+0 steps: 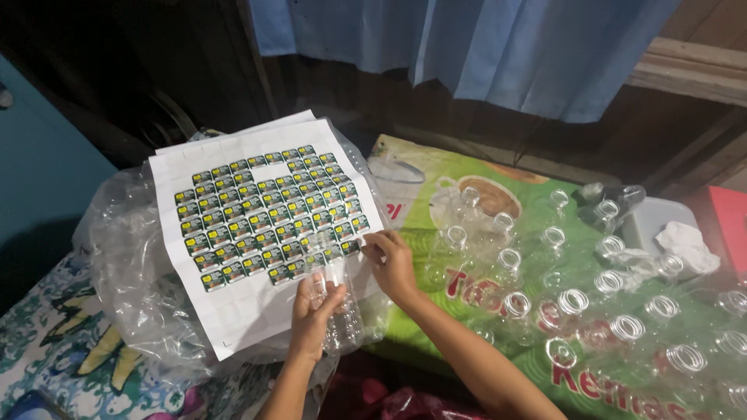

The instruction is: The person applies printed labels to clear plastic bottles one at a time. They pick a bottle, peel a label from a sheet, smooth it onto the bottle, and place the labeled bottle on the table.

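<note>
My left hand (313, 317) grips a small clear plastic bottle (339, 305), held upright over the lower right corner of a white sticker sheet (233, 311). That sheet carries rows of small dark green and yellow labels (268, 214). My right hand (391, 263) pinches a label at the sheet's right edge, fingertips right beside the bottle's top. Both forearms reach in from the bottom of the view.
The sheet lies on a crumpled clear plastic bag (128, 272). Several empty clear bottles (572, 303) stand open-mouthed on a green printed mat (420, 175) to the right. A white cloth (689, 243) rests on a grey lid at far right. A blue curtain (506, 47) hangs behind.
</note>
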